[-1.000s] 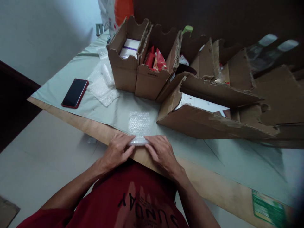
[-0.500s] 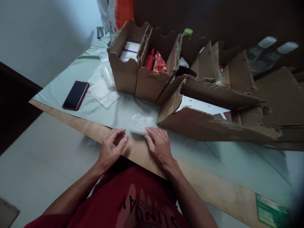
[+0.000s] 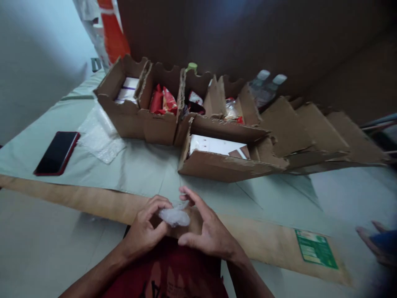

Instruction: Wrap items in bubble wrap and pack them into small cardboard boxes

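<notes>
Bubble wrap [image 3: 175, 217] has moved back over the tabletop's [image 3: 139, 174] front edge

Left hand [image 3: 145, 225] grips it at one end, thumb and fingers closed on it. Right hand [image 3: 211, 234] is just beside — thumb and fingers spread apart; whether they touch it, I cannot tell. Beyond stands a box [image 3: 214, 167]; farther left, loose sheets [image 3: 101, 138] — and a phone [image 3: 57, 153] beside them.

At the left, a pale wall [image 3: 37, 58] is tinted cool blue, while the back is filled by a dark brown surface [image 3: 211, 45], faintly glossed. A table [image 3: 260, 238] is covered by a pale green cloth [image 3: 145, 169], its tan front edge [image 3: 93, 201] exposed, and a light grey floor [image 3: 37, 236] is dimly lit below
</notes>
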`<state>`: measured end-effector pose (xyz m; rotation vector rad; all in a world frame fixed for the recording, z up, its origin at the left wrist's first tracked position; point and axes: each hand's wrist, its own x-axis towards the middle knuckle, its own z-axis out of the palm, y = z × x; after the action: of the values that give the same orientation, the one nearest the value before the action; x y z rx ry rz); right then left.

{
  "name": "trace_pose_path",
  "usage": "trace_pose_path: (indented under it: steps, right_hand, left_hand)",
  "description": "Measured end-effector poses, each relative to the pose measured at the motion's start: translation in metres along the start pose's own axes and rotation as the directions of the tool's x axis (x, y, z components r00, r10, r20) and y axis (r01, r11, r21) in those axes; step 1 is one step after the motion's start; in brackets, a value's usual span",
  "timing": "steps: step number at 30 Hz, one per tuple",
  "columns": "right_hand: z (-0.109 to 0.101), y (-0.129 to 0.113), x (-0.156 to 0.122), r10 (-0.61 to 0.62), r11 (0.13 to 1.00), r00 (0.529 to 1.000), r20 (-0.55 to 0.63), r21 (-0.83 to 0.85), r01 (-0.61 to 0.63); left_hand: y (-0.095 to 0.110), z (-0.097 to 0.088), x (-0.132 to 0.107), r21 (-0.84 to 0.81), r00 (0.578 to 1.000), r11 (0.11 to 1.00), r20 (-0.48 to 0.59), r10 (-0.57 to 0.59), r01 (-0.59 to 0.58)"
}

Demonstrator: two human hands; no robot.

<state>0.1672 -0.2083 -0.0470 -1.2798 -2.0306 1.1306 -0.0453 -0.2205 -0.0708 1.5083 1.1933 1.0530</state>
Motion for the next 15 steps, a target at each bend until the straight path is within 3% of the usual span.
trace_pose_path:
  steps: [4,7,8,9,11,12,13,14,15]
  right_hand:
    - [-0.029,-0.019,-0.013,-0.077,0.994,0.996,-0.047,-0.078,0.073]
    - [-0.070,-0.036,-0.024,-0.160,0.981,0.968,-0.193,-0.138,0.135]
    - [-0.088,-0.039,-0.027,-0.147,0.983,0.938,-0.314,-0.155,0.103]
    - [-0.107,-0.042,-0.028,-0.124,0.985,0.870,-0.477,-0.167,0.048]
    - [-0.146,-0.041,-0.025,-0.109,0.979,0.621,-0.776,-0.192,-0.068]
    - [-0.164,-0.039,-0.021,-0.134,0.968,0.504,-0.853,-0.221,-0.116]
    - [-0.179,-0.036,-0.015,-0.171,0.948,0.455,-0.874,-0.271,-0.165]
    - [-0.192,-0.033,-0.008,-0.198,0.912,0.477,-0.857,-0.339,-0.231]
    - [-0.201,-0.031,-0.001,-0.197,0.848,0.548,-0.813,-0.422,-0.321]
  left_hand:
    - [0.008,0.015,0.008,0.012,0.978,0.989,0.147,0.145,-0.148]
    - [0.010,0.014,0.021,0.012,0.966,0.979,0.166,0.198,-0.203]
    - [0.010,0.012,0.026,0.017,0.969,0.979,0.148,0.198,-0.202]
    - [0.009,0.010,0.033,0.026,0.974,0.981,0.126,0.187,-0.192]
    - [0.006,0.009,0.045,0.039,0.984,0.986,0.083,0.158,-0.162]
    - [0.004,0.010,0.050,0.043,0.987,0.988,0.070,0.142,-0.145]
    - [0.001,0.011,0.054,0.044,0.990,0.991,0.063,0.123,-0.126]
    - [-0.002,0.014,0.056,0.041,0.993,0.993,0.058,0.105,-0.108]
    - [-0.005,0.016,0.058,0.037,0.995,0.995,0.056,0.087,-0.089]
